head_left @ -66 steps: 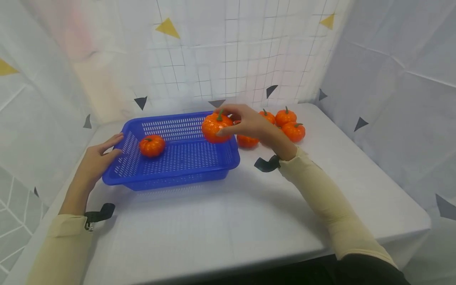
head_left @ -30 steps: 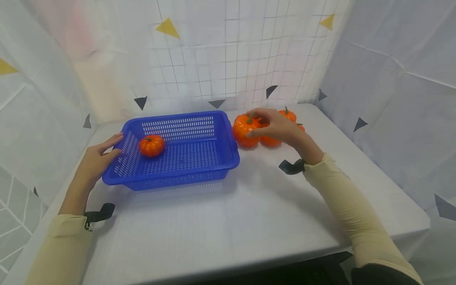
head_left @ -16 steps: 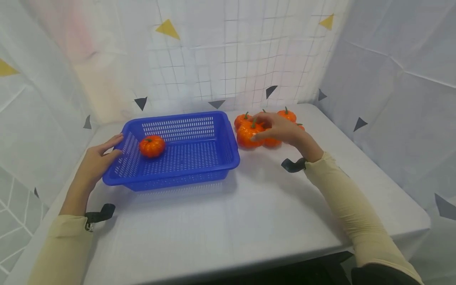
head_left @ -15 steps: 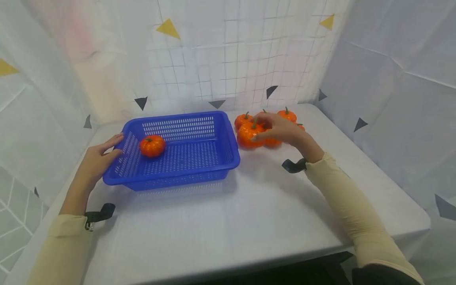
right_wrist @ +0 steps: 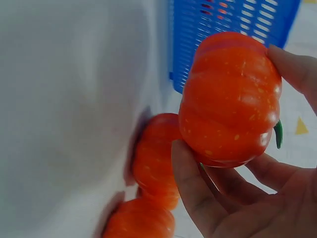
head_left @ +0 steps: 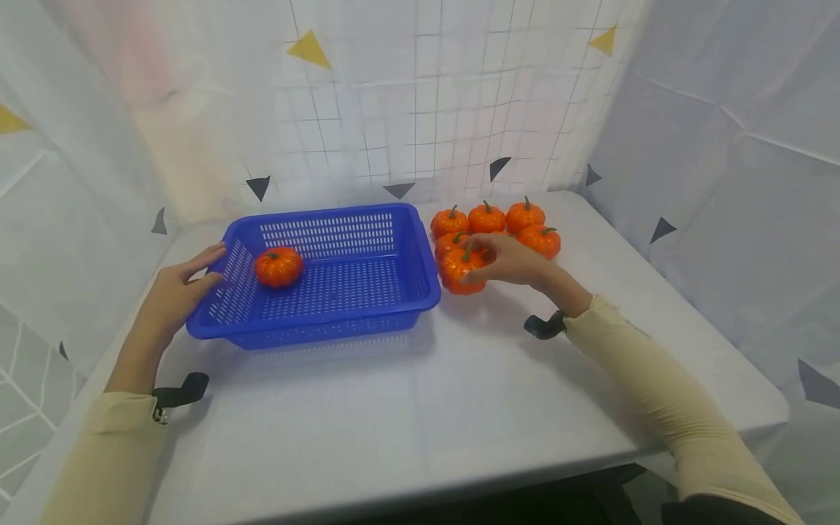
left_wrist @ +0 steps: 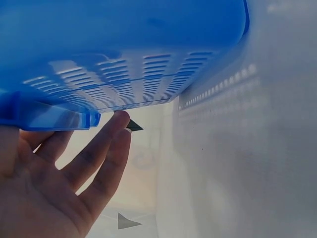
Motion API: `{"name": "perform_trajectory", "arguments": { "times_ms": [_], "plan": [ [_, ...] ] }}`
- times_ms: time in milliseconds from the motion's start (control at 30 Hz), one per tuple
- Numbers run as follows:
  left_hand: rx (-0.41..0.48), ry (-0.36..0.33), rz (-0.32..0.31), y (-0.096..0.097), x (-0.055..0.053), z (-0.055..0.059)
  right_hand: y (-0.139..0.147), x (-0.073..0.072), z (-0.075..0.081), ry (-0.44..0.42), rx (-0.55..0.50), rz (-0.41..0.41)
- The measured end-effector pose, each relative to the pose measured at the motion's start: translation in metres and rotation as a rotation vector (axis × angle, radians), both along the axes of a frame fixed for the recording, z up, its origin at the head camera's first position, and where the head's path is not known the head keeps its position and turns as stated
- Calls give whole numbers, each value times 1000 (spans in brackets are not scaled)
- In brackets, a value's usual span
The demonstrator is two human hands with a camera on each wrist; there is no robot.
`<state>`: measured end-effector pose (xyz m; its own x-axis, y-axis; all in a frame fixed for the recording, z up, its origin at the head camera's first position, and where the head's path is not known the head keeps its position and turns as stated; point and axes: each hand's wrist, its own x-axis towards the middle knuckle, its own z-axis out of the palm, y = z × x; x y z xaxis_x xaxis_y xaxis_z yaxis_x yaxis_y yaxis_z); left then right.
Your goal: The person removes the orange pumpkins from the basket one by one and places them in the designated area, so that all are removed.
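A small orange pumpkin (head_left: 463, 271) with a green stem is in my right hand (head_left: 508, 260). In the right wrist view, the thumb and fingers grip this pumpkin (right_wrist: 230, 99) from opposite sides, above the table. My left hand (head_left: 173, 295) touches the left end of a blue perforated basket (head_left: 328, 319). The left wrist view shows its fingers (left_wrist: 106, 158) fairly straight against the basket's outer side, some partly hidden by the rim. Inside the basket, toward its left, sits another pumpkin (head_left: 278, 267).
Several more pumpkins (head_left: 487, 217) stand clustered on the white table (head_left: 367, 415), right of the basket and behind my right hand, which partly hides them. White sheets with dark and yellow triangles hang at the back (head_left: 367, 95) and sides.
My right hand has carried its pumpkin from over the basket's right end to the cluster, then slightly toward me, uncovering pumpkins behind. My left hand and the basket have stayed put.
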<state>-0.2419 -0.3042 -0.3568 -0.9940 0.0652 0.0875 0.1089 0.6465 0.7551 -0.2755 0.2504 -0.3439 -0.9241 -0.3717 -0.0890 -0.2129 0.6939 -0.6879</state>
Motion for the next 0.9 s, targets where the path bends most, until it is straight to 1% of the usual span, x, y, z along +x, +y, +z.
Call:
{"name": "perform_trajectory", "arguments": {
  "times_ms": [167, 400, 533, 767, 900],
  "plan": [
    [-5, 4, 5, 0, 0, 0, -4, 3, -5, 2, 15, 11],
    [0, 9, 5, 1, 1, 0, -5, -1, -21, 14, 24, 48],
    [-2, 13, 4, 2, 1, 1, -6, 1, -27, 12, 41, 37],
    [-4, 10, 4, 2, 1, 2, -6, 1, -33, 16, 48, 33],
    [2, 4, 4, 1, 0, 0, -6, 2, -32, 12, 38, 27]
  ]
}}
